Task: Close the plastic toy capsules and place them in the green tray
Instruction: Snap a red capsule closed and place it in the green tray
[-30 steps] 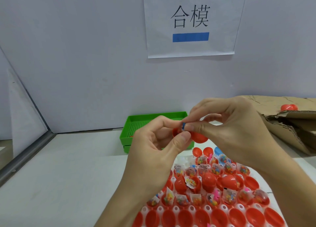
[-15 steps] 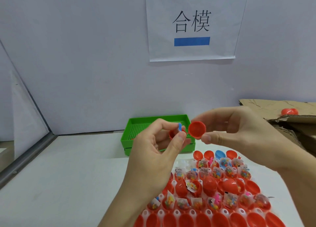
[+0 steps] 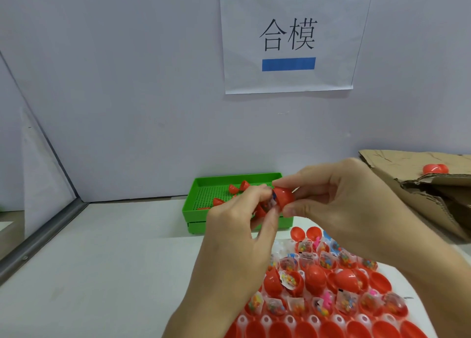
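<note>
Both our hands meet above the green plastic tray point(image 3: 195, 197). Our left hand point(image 3: 237, 238) pinches the bottom half; our right hand point(image 3: 339, 205) pinches the round red plastic capsule cap point(image 3: 284, 197), pushing them together. If the little toy sticks out, the halves may not snap.

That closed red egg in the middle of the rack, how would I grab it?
Pinch the closed red egg by its rounded sides, coming from straight above. Its dome pokes up above the filled halves beside it, so probably only the top is free for fingers.
</note>
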Action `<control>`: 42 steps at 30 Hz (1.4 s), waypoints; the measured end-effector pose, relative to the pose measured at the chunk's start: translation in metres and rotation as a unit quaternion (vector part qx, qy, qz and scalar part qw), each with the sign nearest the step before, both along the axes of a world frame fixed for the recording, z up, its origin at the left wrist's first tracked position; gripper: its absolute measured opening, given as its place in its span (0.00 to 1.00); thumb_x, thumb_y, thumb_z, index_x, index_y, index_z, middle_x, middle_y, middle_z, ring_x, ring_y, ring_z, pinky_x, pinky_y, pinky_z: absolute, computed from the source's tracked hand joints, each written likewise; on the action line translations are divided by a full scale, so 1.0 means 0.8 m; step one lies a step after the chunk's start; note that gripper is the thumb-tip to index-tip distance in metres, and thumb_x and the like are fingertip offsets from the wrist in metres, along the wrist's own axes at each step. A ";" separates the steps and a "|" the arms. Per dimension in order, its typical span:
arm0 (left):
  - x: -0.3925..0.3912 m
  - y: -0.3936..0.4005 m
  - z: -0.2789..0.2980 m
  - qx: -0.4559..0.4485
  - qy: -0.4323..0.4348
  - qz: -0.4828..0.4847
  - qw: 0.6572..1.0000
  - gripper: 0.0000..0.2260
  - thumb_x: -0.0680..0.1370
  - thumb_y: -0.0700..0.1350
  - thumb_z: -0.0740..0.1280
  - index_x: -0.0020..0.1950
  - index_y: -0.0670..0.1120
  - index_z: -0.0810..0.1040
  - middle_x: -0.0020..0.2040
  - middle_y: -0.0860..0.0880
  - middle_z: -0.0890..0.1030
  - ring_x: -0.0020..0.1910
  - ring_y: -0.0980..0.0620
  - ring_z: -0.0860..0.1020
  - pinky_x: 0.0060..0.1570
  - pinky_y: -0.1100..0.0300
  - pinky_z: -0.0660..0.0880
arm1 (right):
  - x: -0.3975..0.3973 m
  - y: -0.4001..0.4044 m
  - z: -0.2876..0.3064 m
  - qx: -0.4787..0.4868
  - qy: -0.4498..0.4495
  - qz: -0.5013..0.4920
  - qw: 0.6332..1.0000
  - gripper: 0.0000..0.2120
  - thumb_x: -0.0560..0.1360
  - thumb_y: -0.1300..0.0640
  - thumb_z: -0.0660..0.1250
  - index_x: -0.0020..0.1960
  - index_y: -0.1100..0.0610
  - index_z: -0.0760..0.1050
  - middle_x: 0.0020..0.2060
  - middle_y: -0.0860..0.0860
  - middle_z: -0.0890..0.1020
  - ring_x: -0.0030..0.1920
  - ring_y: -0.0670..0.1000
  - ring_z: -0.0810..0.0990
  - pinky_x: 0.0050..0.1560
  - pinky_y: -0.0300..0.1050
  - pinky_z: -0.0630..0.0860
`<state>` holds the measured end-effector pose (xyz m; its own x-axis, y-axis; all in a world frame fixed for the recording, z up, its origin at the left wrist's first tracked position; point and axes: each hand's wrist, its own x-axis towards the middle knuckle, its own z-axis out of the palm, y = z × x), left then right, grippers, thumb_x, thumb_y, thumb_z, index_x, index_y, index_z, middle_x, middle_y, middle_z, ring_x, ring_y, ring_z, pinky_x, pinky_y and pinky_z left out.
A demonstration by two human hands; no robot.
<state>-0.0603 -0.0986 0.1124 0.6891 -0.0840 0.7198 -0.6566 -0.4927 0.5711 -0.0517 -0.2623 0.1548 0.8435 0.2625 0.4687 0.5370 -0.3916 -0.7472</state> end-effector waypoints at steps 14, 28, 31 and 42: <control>-0.006 -0.003 0.006 0.017 -0.012 0.014 1.000 0.24 0.78 0.43 0.66 0.74 0.47 0.69 0.59 0.61 0.77 0.61 0.65 0.76 0.59 0.65 0.76 | 0.004 0.004 -0.003 0.023 -0.049 -0.008 0.998 0.18 0.68 0.69 0.77 0.47 0.46 0.85 0.37 0.39 0.86 0.39 0.39 0.85 0.45 0.30 0.79; -0.001 0.014 0.013 -0.163 0.088 -0.113 0.976 0.16 0.68 0.39 0.75 0.55 0.49 0.84 0.49 0.55 0.86 0.49 0.56 0.84 0.51 0.65 0.79 | 0.003 0.004 -0.003 0.087 -0.022 0.040 0.995 0.17 0.68 0.70 0.76 0.48 0.49 0.84 0.38 0.46 0.87 0.41 0.45 0.87 0.47 0.37 0.81; 0.000 0.015 0.015 -0.201 0.098 -0.138 0.965 0.17 0.67 0.37 0.76 0.54 0.49 0.83 0.47 0.54 0.86 0.47 0.56 0.85 0.49 0.67 0.79 | 0.001 0.005 -0.002 0.109 -0.021 0.059 0.992 0.20 0.67 0.71 0.76 0.49 0.48 0.84 0.39 0.49 0.87 0.41 0.47 0.87 0.47 0.36 0.81; -0.002 0.016 0.018 -0.213 0.094 -0.166 0.958 0.15 0.68 0.43 0.73 0.54 0.50 0.83 0.48 0.53 0.87 0.49 0.55 0.85 0.51 0.65 0.79 | 0.002 0.006 -0.004 0.144 -0.027 0.068 0.987 0.12 0.62 0.58 0.75 0.45 0.51 0.84 0.38 0.48 0.88 0.41 0.48 0.87 0.46 0.37 0.82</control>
